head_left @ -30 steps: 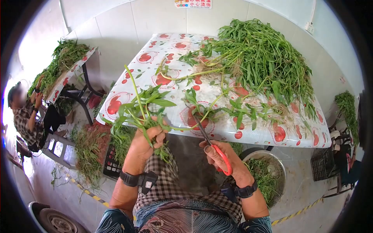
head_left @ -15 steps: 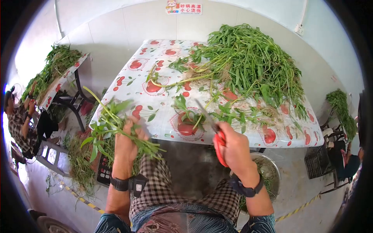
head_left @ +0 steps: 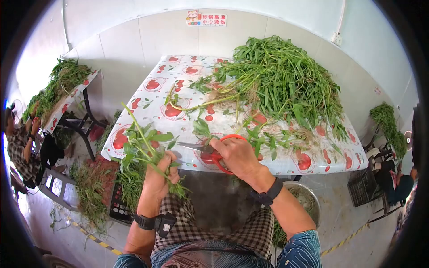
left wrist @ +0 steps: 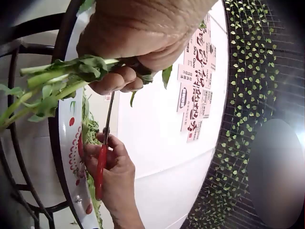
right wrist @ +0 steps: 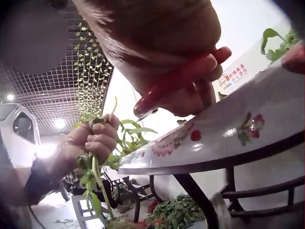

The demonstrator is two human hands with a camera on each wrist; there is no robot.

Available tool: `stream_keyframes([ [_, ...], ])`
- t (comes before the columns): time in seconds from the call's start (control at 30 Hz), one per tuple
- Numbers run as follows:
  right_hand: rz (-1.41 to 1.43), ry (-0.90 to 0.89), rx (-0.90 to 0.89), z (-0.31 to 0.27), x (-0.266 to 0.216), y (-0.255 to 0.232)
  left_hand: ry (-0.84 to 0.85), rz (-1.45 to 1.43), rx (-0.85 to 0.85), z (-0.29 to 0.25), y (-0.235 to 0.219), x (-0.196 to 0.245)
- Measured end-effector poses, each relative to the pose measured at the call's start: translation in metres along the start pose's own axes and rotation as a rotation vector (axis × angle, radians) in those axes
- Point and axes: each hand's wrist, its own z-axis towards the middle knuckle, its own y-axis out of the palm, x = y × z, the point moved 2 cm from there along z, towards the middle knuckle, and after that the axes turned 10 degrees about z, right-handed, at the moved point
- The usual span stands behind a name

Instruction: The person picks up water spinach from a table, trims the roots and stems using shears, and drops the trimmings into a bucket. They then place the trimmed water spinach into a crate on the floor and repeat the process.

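My left hand (head_left: pixel 156 181) grips a bunch of leafy green stems (head_left: pixel 142 144) at the table's near edge; the left wrist view shows their cut-looking ends (left wrist: pixel 40 78) poking out beside the fist. In my right hand (head_left: pixel 243 158) is a pair of red-handled scissors (head_left: pixel 220 164), its blades pointing left toward the bunch. The blade tips come close to the leaves in the head view. A large pile of the same greens (head_left: pixel 286 82) covers the back right of the table (head_left: pixel 156 100), with loose sprigs (head_left: pixel 266 138) spread before it.
Below the table's right edge stands a metal basin (head_left: pixel 318 198) with greens in it. A black crate (head_left: pixel 117 209) and heaped greens (head_left: pixel 91 187) lie on the floor at left. Another person (head_left: pixel 22 143) works at a second table; more people sit at far right.
The stem joining my left hand's bunch to the table sprigs is gone from it. My left hand swung left, then partly back. My right hand turned, bringing the scissors to point left.
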Motion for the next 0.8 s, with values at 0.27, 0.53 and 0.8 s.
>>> stream_keyframes([
  [0.27,0.337,0.231,0.558,0.003,0.022,-0.082,0.067,0.086,-0.154,0.005,0.003,0.005],
  [0.53,1.121,0.327,0.717,-0.005,-0.021,-0.141,0.43,0.529,-0.089,-0.006,0.045,0.04],
  [0.8,1.318,0.515,0.606,-0.006,-0.034,-0.1,0.09,0.223,-0.541,-0.03,0.092,-0.002],
])
